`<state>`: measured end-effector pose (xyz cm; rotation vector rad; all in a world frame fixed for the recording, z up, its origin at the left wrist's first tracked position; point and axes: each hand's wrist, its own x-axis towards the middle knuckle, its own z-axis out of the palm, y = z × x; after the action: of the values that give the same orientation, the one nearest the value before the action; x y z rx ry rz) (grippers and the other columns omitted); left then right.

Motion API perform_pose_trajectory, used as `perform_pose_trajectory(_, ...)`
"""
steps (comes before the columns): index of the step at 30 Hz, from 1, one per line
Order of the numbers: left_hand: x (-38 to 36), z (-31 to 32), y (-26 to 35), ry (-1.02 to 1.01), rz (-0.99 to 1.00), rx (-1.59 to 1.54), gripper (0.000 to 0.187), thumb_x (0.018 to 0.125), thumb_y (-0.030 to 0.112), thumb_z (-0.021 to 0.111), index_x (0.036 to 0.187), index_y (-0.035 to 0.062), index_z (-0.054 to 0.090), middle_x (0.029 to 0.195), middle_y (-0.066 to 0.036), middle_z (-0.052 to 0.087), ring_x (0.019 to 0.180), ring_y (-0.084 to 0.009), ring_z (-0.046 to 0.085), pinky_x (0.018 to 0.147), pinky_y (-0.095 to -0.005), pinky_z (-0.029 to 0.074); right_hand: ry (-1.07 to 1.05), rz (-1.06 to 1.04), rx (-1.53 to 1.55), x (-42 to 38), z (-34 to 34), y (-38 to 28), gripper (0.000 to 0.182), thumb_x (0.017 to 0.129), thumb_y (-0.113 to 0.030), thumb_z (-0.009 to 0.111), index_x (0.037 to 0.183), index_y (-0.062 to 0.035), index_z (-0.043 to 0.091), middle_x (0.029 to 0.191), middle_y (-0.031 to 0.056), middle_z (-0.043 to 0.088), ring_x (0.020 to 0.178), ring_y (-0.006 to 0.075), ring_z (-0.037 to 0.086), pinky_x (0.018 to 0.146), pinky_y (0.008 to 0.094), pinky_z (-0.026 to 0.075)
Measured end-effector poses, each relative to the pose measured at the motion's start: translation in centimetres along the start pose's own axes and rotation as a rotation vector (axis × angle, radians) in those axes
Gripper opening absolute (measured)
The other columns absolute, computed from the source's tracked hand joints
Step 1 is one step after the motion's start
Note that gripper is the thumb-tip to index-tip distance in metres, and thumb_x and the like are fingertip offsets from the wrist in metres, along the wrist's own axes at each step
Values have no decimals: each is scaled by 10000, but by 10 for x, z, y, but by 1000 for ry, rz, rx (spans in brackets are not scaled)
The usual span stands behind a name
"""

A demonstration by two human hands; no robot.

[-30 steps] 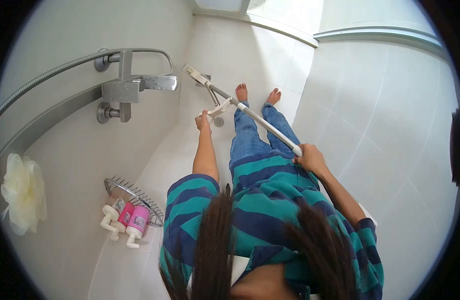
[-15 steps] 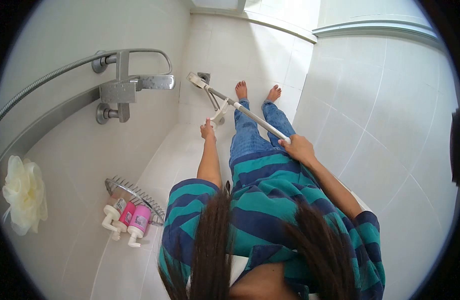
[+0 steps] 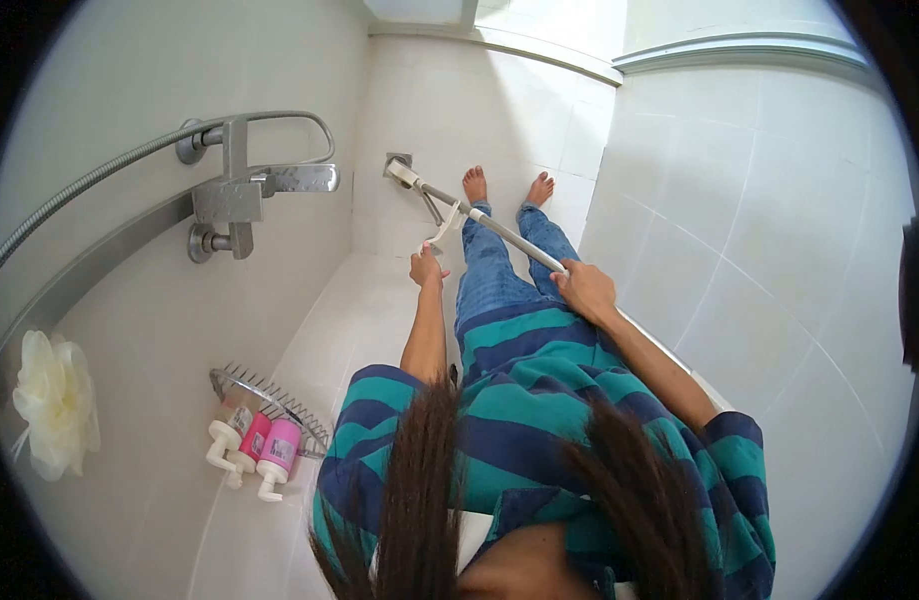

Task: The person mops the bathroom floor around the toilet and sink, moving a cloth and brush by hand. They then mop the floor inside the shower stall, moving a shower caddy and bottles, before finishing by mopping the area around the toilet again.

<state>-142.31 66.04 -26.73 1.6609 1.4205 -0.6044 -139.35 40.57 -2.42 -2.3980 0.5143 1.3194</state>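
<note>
A mop with a grey and white pole [image 3: 514, 241] slants across the front of my jeans. Its white head [image 3: 403, 174] is low by the square floor drain [image 3: 398, 160], covering part of it. My right hand [image 3: 586, 288] is closed around the upper end of the pole, near my hip. A white lever [image 3: 447, 230] sticks out from the pole, and my left hand [image 3: 429, 267] is closed on its end. The thin metal rod [image 3: 431, 209] beside the pole links toward the head. How the head's underside meets the floor cannot be seen.
On the left wall are a shower mixer [image 3: 229, 200] with a metal hose, a cream bath puff [image 3: 55, 405] and a wire rack [image 3: 269, 395] near several pump bottles [image 3: 279, 445]. My bare feet [image 3: 476, 184] stand on pale tiles. A raised sill [image 3: 539, 60] crosses the far end.
The mop head has shifted right relative to the drain, from its left side to over its lower right part. My left hand has come right with the lever. Both grips stay closed.
</note>
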Motion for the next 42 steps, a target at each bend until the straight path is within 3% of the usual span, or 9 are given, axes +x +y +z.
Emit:
perform_pose_trajectory(11,-33,-10,25,4,197,364,409,841,361,474,923,-32,553,803,-228,581,640,-308,613,377,-335,505,5,-48,98,-2,1,-1,375,820,-371,441,1001,-78,589,902,201,601,845,375,570,714,468,440)
perform_pose_trajectory(20,-19,6,5,82,364,519,423,837,391,467,840,-18,575,805,-242,588,770,-407,569,737,-472,430,-31,23,115,0,2,7,358,817,-342,438,1015,-88,594,921,204,599,860,367,572,737,460,439)
perform_pose_trajectory(23,20,-12,-6,-6,483,617,480,822,465,453,798,7,592,724,-197,605,742,-370,578,723,-445,440,-73,-16,151,-8,12,29,367,825,-342,427,1016,-75,592,928,215,594,864,369,570,751,451,436)
perform_pose_trajectory(27,21,-20,23,-133,302,493,490,780,498,457,688,39,603,587,-109,601,665,-270,587,658,-385,443,-153,-74,219,-14,4,54,375,829,-332,433,1011,-41,585,934,229,586,858,377,564,764,442,422)
perform_pose_trajectory(30,45,-14,49,-251,255,480,455,746,468,473,609,50,589,533,-67,591,563,-210,566,602,-347,433,-183,-137,181,-14,-9,65,350,826,-315,471,982,-26,592,845,181,613,766,305,591,690,409,446)
perform_pose_trajectory(32,75,-11,43,-354,299,541,429,722,444,480,582,50,580,536,-54,594,498,-185,539,566,-328,425,-374,-56,323,-40,-54,52,314,826,-296,493,962,-33,598,765,118,601,685,223,571,627,352,449)
perform_pose_trajectory(36,64,-15,54,-299,116,-19,308,678,319,566,498,82,486,424,-5,421,387,-131,404,398,-278,335,-612,-41,688,-72,-95,29,226,838,-228,510,936,-46,599,664,-3,530,560,80,484,492,223,408)
perform_pose_trajectory(39,64,-30,59,-428,-12,-93,351,675,292,599,468,167,344,403,47,271,334,-92,266,346,-253,247,-697,82,920,-75,-96,12,262,856,-197,489,1074,-57,528,627,-46,464,477,40,402,400,171,350)
perform_pose_trajectory(42,54,-37,67,-319,39,-4,397,693,279,606,473,192,287,404,57,244,332,-68,213,330,-247,175,-703,77,1018,-61,-69,1,428,849,-182,488,1262,-106,406,608,-54,448,460,32,384,381,164,348)
